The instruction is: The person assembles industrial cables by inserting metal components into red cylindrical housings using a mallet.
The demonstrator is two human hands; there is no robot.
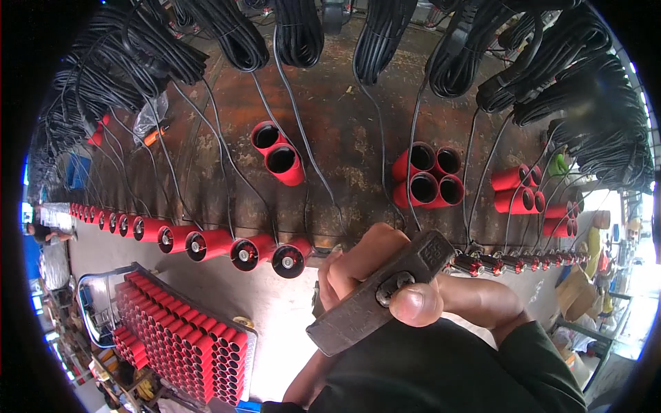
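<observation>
A dark steel hammer head [351, 313] fills the near middle, raised over the bench edge and tilted up to the right. My right hand [416, 304] is closed on the hammer, thumb pressed beside the handle's end, which shows in the eye of the head. Most of my left hand [332, 279] lies behind the hammer head; the fingers that show are curled, and whatever they hold is hidden. Just left of my hands, a row of red cylindrical housings [290, 258] with metal parts inside lines the bench edge. To the right runs a row of small motor-like parts [470, 263] with black cables.
Bundled black cables [299, 34] hang along the far side of the worn bench [330, 124]. Open red tubes [421, 186] stand on it in groups. An orange-handled tool [155, 135] lies at the left. Below left, a cart [251, 365] carries stacked red tubes.
</observation>
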